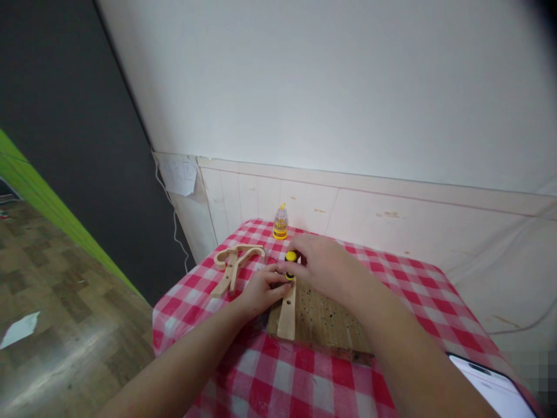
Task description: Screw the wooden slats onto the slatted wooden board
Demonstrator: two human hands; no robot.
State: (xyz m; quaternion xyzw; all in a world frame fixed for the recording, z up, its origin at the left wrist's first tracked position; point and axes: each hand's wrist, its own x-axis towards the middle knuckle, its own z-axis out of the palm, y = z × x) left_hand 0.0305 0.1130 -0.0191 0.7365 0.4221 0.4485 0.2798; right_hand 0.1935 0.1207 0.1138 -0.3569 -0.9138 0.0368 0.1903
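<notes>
My right hand (319,264) is closed around a short yellow-and-black screwdriver (291,256), which stands upright over a pale wooden piece (287,319). That piece has a dark hole in it and lies on a brown wooden board (331,319) dotted with small holes. From the left, my left hand (263,288) has its fingers closed at the wooden piece, just below the screwdriver. The tip of the screwdriver is hidden by my fingers. Left of my hands, curved pale wooden parts (237,261) lie on the cloth.
A clear, yellow-based bit holder (281,223) stands at the back of the table, near the white wall (348,104). The table has a red-and-white checked cloth (261,371). A phone (491,386) lies at the right front edge. A white cable (175,223) hangs at the left.
</notes>
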